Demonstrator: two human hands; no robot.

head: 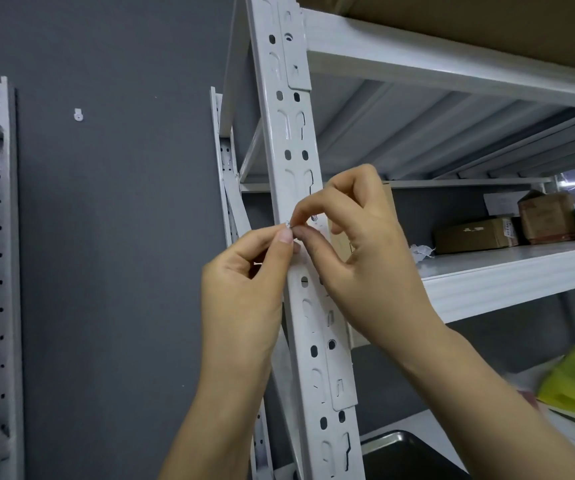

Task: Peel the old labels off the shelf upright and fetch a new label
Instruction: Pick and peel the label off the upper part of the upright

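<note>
Peeling in progress. Pinching a tiny white scrap of old paper label (289,223) with left hand (244,285) and right hand (362,247), fingers (284,235) of both narrowed to thumb-and-forefinger grips, at mid-height on the white perforated steel shelf upright (296,133). Probably best: pull slowly, low along the metal; re-grip close to the stuck edge to avoid tearing. Crumpled white paper scraps (421,252) on the grey shelf board (504,261). No new label seen.
</note>
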